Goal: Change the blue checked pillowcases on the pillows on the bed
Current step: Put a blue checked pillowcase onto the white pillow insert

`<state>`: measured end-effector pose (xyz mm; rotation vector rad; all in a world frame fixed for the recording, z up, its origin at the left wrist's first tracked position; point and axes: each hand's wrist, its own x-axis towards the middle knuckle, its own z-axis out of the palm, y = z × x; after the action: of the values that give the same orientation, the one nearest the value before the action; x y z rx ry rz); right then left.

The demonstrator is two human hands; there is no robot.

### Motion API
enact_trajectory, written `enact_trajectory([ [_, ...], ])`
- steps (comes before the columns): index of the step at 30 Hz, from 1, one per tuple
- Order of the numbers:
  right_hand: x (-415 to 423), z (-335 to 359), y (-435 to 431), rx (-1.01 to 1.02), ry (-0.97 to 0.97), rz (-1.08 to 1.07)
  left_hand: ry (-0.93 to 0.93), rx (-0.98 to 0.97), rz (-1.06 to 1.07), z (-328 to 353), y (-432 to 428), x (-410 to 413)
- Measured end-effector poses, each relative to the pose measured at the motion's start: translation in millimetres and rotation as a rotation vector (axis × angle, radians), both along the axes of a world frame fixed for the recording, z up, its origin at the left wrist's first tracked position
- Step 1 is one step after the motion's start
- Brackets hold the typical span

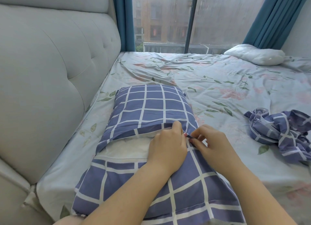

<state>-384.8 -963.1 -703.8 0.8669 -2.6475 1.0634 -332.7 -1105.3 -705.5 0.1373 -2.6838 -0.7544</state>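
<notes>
Two pillows on the floral-sheeted bed (pixel 218 83). Nearer one inside a blue checked pillowcase (pixel 151 106), lying close alongside the padded grey headboard (pixel 50 73), directly before the person. Farther one, a bare white pillow (pixel 255 54), at the bed's far right corner by the window (pixel 165 19), well apart from the first.

Two blue checked pillowcases in all: the one on the near pillow, and a crumpled pillowcase (pixel 279 130) heaped on the bed to the right, apart from both pillows.

Fitted pillowcase: dusky blue crossed by a grid of thin white lines. Opening gaping across its middle, white pillow inner (pixel 127 149) showing through the gap, upper flap drooping over it.

Two hands, both at the right end of that opening. Left hand (pixel 168 145) resting on the pillow, fingers curled, pinching the cloth's edge. Right hand (pixel 212 140) just beside it, thumb and fingertips pinching the same edge around a small dark piece too tiny to identify. Fingertips of the two nearly touching.

Two teal curtains flanking the window: left curtain (pixel 122 22), right curtain (pixel 272 17).
</notes>
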Motion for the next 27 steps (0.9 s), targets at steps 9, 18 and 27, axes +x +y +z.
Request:
enact_trajectory([
  [9,-1.0,-3.7,-11.0,0.014,-0.004,0.028,-0.057,0.159,-0.037,-4.8,-9.5,-7.2],
  [18,-3.5,2.0,-5.5,0.093,-0.062,0.026,-0.027,0.129,-0.011,-6.0,-5.8,-1.7],
  [27,0.8,2.0,-3.1,0.043,-0.016,-0.045,0.028,0.057,-0.004,-4.3,-5.3,6.4],
])
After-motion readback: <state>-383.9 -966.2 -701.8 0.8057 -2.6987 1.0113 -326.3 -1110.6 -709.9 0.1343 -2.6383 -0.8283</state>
